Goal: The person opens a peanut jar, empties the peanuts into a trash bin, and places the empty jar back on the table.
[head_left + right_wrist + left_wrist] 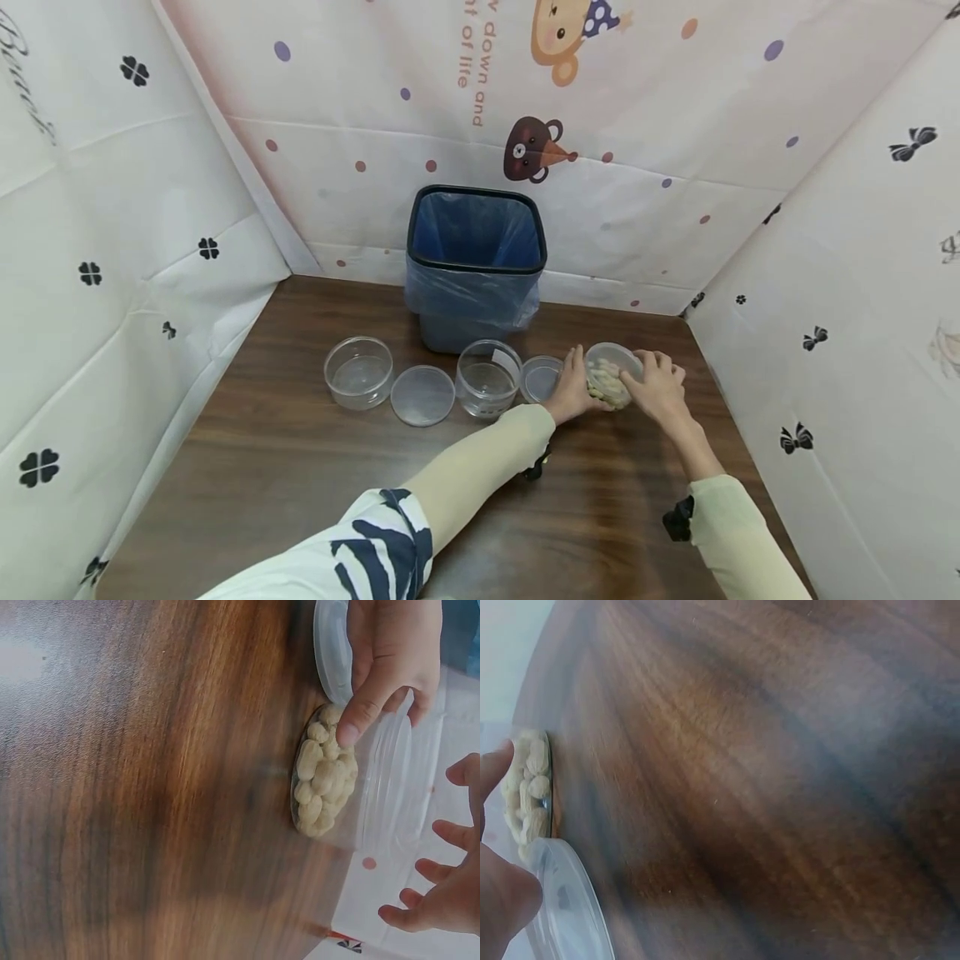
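A clear round jar of unshelled peanuts (609, 385) stands near the right side of the brown table, with a translucent lid (391, 776) over its top. My left hand (572, 393) grips this jar from the left, its thumb against the near wall in the right wrist view. To the jar's right is my right hand (658, 387); the right wrist view shows its fingers (450, 834) spread and apart from the jar. A round clear lid (574, 907) lies on the table beside my left hand, which partly covers it in the head view.
Left of the hands stand a clear jar (487, 385) with a white label, a flat round lid (423, 397) and another clear jar (358, 373). Behind them is a blue bin (474, 287) lined with a plastic bag. Printed white sheets (360, 208) wall the table's back and sides.
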`<state>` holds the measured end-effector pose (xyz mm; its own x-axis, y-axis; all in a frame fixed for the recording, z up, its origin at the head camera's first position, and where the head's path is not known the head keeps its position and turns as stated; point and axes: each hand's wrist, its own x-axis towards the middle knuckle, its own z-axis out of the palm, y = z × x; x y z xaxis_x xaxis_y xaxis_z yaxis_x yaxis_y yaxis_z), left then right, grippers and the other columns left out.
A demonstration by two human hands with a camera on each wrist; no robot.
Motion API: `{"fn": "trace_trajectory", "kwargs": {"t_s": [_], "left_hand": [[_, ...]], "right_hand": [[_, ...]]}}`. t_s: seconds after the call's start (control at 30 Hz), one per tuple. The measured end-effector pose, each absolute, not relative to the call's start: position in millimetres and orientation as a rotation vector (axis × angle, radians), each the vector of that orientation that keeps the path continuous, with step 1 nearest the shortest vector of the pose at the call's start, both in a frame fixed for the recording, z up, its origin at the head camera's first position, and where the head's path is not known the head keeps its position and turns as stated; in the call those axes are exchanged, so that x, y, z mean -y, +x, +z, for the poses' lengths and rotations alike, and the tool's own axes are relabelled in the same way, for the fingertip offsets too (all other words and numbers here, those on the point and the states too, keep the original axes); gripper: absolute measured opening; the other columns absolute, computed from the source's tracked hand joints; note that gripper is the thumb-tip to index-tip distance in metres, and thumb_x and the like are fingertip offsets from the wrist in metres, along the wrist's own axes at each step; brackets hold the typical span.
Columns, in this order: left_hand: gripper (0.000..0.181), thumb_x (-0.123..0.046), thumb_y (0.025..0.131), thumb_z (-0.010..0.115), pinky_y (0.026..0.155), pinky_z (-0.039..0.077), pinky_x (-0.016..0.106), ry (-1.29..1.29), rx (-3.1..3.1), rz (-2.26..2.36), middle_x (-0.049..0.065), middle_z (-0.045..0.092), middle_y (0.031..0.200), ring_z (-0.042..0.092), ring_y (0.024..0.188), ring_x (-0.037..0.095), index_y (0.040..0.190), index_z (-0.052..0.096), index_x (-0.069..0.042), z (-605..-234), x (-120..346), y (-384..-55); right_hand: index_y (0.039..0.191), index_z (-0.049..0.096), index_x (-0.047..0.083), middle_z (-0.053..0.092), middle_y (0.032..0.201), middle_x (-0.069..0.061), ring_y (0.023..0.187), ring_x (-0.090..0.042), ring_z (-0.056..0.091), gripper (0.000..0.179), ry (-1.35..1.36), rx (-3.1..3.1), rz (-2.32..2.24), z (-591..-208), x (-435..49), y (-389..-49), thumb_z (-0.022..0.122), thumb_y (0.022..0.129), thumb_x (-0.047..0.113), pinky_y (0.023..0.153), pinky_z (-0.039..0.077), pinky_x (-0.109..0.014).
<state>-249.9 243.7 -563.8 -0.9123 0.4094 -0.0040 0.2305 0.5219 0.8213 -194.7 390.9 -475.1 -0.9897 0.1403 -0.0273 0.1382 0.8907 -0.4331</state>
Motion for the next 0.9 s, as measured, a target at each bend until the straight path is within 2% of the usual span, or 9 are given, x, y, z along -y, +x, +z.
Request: {"fn": "trace_trajectory", "kwargs": {"t_s": [0.23, 0.6, 0.77, 0.9], "left_hand": [[0.133, -0.032, 0.068, 0.096, 0.119, 0.033, 0.043, 0.531, -2.524, 1.406, 0.019, 0.013, 0.168, 0.020, 0.153, 0.035, 0.163, 0.006, -0.004, -572.6, -244.3, -258.1], [0.135, -0.030, 0.065, 0.098, 0.118, 0.035, 0.038, 0.561, -2.488, 1.389, 0.012, 0.028, 0.165, 0.023, 0.152, 0.027, 0.163, 0.008, -0.009, -564.1, -251.6, -262.1], [0.134, -0.035, 0.065, 0.097, 0.118, 0.033, 0.044, 0.539, -2.511, 1.323, 0.008, 0.043, 0.157, 0.028, 0.148, 0.026, 0.164, 0.010, -0.014, -559.9, -254.7, -262.6], [0.131, -0.043, 0.065, 0.096, 0.116, 0.033, 0.047, 0.515, -2.590, 1.208, 0.005, 0.043, 0.158, 0.033, 0.141, 0.024, 0.163, 0.015, -0.014, -555.4, -254.5, -262.8]], "right_hand": [[0.150, 0.035, -0.004, 0.021, 0.152, -0.040, 0.133, -0.066, 0.018, 0.064, -0.302, 3.048, 0.741, -482.1, -398.1, -190.3, 0.049, 0.102, 0.037, 0.096, 0.031, -0.079], [0.152, 0.030, -0.007, 0.020, 0.150, -0.043, 0.132, -0.066, 0.017, 0.066, -0.472, 3.033, 0.832, -496.2, -413.9, -188.0, 0.046, 0.105, 0.037, 0.098, 0.028, -0.078], [0.151, 0.029, -0.006, 0.022, 0.148, -0.043, 0.132, -0.065, 0.018, 0.062, -0.513, 3.000, 0.860, -501.0, -415.9, -189.9, 0.040, 0.106, 0.035, 0.098, 0.029, -0.076], [0.150, 0.029, -0.008, 0.024, 0.146, -0.044, 0.132, -0.064, 0.018, 0.061, -0.499, 2.977, 0.873, -503.2, -414.9, -191.2, 0.039, 0.106, 0.033, 0.101, 0.026, -0.073]]}}
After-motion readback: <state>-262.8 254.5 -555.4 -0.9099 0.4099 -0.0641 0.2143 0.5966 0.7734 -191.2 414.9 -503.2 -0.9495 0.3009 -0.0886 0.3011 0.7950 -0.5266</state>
